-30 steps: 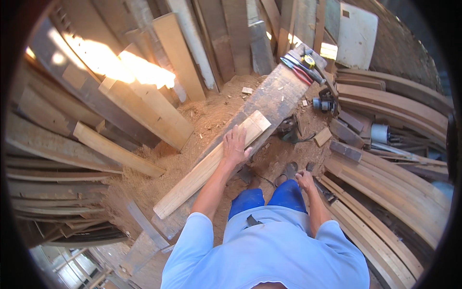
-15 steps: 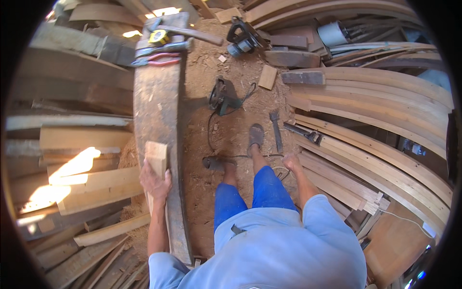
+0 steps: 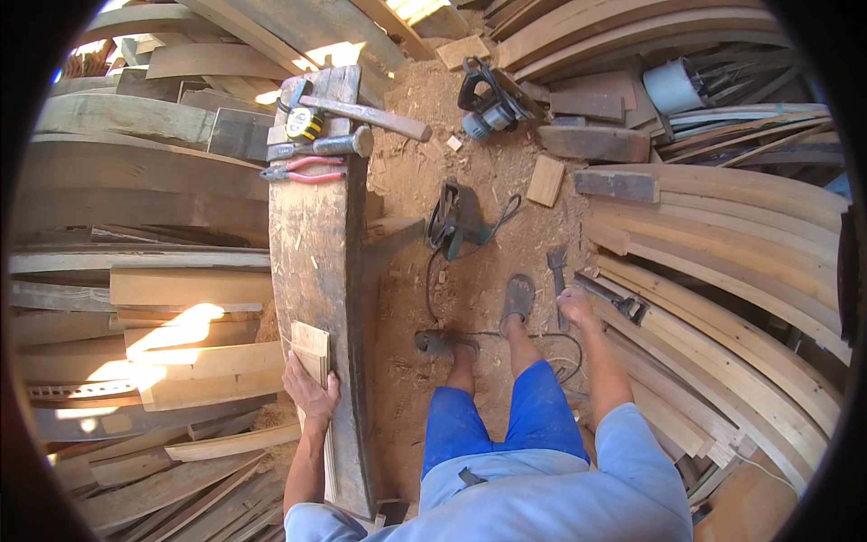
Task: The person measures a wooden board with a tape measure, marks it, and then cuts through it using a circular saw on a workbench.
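Note:
My left hand (image 3: 312, 390) closes round a short, pale wooden board (image 3: 312, 348) lying along the long, worn wooden beam (image 3: 312, 244). Its fingers lie on the left side and the thumb on the right. A longer pale strip (image 3: 330, 470) extends below that hand along the beam. My right hand (image 3: 578, 307) is over the floor, fingers curled; whether anything is inside them is hidden. In the picture it overlaps the edge of a dark, flat-headed long tool (image 3: 557, 264) on the ground, and I cannot tell whether they touch.
On the beam's far end lie a hammer (image 3: 366, 116), a yellow tape measure (image 3: 304, 125), red-handled pliers (image 3: 307, 170) and a thick-handled tool (image 3: 321, 146). Corded power tools (image 3: 456, 221) and a circular saw (image 3: 492, 104) rest on the sawdust-covered floor. Stacked curved planks (image 3: 722, 212) line both sides.
The view has shifted, so the surroundings sit farther right and lower. My right hand has moved forward, nearer the dark long tool. My left hand keeps its grip on the board.

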Demonstrator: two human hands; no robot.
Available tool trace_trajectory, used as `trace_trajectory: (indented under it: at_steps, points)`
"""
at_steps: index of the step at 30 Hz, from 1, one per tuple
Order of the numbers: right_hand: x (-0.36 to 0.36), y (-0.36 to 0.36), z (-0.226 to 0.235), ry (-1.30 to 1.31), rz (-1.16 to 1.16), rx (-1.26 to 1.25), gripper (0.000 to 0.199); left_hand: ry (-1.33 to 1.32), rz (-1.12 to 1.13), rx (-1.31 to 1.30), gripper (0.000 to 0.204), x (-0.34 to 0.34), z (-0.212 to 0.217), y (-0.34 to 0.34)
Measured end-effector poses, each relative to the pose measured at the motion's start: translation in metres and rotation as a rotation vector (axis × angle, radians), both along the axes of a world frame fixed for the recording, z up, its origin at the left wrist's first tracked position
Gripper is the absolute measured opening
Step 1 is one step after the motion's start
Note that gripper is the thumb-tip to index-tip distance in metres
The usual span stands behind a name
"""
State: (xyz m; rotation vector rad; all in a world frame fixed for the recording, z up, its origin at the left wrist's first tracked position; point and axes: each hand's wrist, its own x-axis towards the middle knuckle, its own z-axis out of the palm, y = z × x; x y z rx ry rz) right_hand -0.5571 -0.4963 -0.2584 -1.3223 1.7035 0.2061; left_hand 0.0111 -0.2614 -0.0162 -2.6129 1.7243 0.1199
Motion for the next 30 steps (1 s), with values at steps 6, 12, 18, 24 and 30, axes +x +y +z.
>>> trace_trajectory:
  at_steps: [6,12,18,24,30]
  points:
    - [0.052,-0.044,0.043,-0.017,-0.04,0.017,0.031,0.013,-0.011,-0.043,0.104,-0.002,0.003,-0.004]
    - [0.08,-0.034,0.047,0.002,0.053,0.056,0.029,0.055,-0.044,-0.108,0.103,0.004,0.004,-0.009]
    - [0.137,-0.035,0.079,-0.148,0.05,-0.071,0.049,0.075,-0.015,-0.114,0.103,0.005,0.008,-0.004]
    - [0.327,-0.14,0.258,-0.454,0.4,-0.9,0.063,0.079,0.054,-0.089,0.107,0.004,0.015,-0.004]
    - [0.418,-0.247,0.237,0.078,0.8,-1.038,0.053,0.144,0.158,-0.123,0.111,0.002,0.011,-0.013]
